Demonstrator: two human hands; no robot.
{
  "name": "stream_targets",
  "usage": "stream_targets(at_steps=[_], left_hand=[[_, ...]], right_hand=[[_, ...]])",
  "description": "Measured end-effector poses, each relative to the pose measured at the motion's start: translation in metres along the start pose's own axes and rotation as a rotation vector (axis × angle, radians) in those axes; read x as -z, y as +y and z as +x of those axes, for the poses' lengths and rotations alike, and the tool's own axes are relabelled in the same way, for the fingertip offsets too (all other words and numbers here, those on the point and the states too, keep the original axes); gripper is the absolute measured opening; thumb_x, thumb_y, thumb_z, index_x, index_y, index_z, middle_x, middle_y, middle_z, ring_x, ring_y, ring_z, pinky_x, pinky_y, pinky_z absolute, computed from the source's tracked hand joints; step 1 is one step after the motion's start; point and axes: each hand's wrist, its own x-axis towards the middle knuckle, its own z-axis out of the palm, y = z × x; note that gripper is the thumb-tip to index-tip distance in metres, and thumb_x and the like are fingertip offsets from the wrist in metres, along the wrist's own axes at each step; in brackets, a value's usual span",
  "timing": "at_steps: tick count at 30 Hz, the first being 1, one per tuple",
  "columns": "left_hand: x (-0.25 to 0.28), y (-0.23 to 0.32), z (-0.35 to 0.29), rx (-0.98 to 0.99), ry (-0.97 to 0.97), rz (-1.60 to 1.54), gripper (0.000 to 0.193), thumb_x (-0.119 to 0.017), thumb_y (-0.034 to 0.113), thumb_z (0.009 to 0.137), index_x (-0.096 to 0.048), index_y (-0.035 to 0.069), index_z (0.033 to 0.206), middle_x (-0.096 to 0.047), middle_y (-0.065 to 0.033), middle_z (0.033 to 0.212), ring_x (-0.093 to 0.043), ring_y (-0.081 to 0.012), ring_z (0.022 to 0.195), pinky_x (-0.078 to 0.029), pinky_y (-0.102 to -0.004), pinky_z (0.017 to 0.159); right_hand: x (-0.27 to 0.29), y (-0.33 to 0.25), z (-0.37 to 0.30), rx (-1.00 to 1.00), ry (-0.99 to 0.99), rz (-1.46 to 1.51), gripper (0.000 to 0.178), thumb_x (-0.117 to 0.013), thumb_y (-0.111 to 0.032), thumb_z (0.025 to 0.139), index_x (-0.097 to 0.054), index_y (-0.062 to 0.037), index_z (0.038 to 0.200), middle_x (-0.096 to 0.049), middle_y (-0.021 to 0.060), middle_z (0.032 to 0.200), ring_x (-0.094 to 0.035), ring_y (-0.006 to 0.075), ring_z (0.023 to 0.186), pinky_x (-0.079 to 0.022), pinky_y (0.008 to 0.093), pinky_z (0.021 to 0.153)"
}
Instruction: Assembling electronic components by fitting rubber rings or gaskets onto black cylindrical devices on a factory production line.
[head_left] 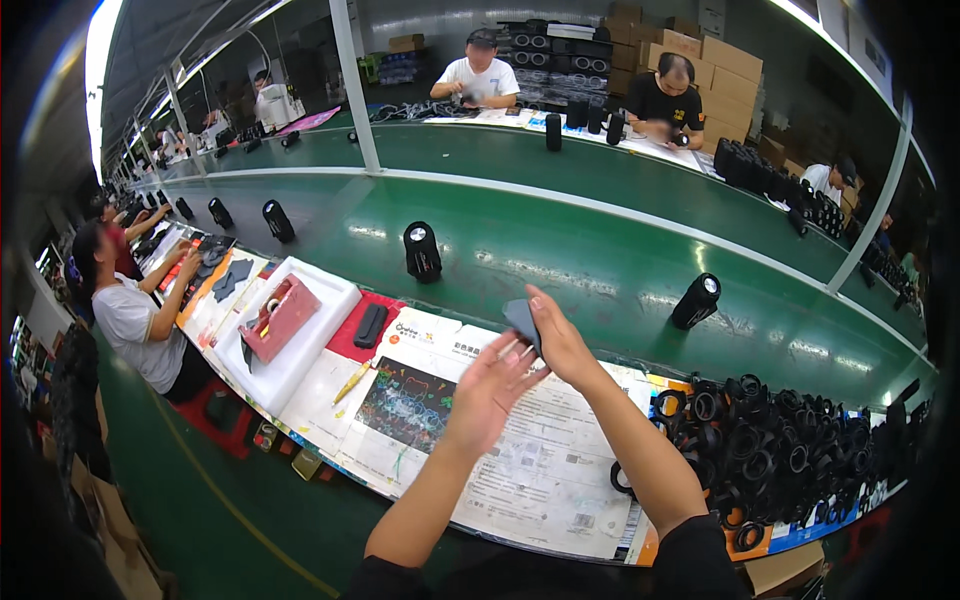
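Observation:
My right hand [563, 345] is closed on a thin, dark grey flat piece [519, 314], held between thumb and fingers above the worktable's front middle. My left hand [487, 398] is just below and to its left, palm turned up and fingers stretched apart. Its fingertips come close to the piece and the right hand; whether they touch is unclear. Under both hands lies a printed white sheet [545, 480] with a dark, colourfully scribbled panel [405, 405] on its left. A yellow pen-like tool [352, 382] rests beside that panel.
A white foam tray [345, 292] with a dull red holder [284, 325] stands left, near a black oblong case [371, 326]. Black rings [770, 450] are heaped at right. Black cylinders [422, 252] stand on the green conveyor [560, 260]. Co-workers sit at left and across.

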Motion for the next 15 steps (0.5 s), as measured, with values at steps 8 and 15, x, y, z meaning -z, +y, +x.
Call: stream_targets(at_steps=[8,15], left_hand=[[0.038,0.030,0.004,-0.073,0.179,0.260,0.023,-0.073,0.006,0.106,-0.072,-0.007,0.125,-0.077,-0.0126,0.116,-0.077,-0.0201,0.101,-0.068,-0.0394,0.089],[0.088,0.061,-0.013,0.048,0.163,0.655,0.020,-0.072,0.013,0.109,-0.070,-0.006,0.114,-0.075,-0.0104,0.107,-0.075,-0.0189,0.094,-0.066,-0.0372,0.087]], right_hand=[[0.015,-0.031,-0.034,-0.156,-0.376,0.319,0.036,-0.077,-0.026,0.107,-0.074,-0.0027,0.134,-0.076,0.0031,0.118,-0.067,0.0119,0.105,-0.054,0.0307,0.094],[0.029,-0.027,-0.034,-0.169,-0.272,0.052,0.029,-0.089,-0.026,0.096,-0.082,-0.0006,0.109,-0.077,0.0031,0.104,-0.068,0.0086,0.087,-0.054,0.0281,0.073]])
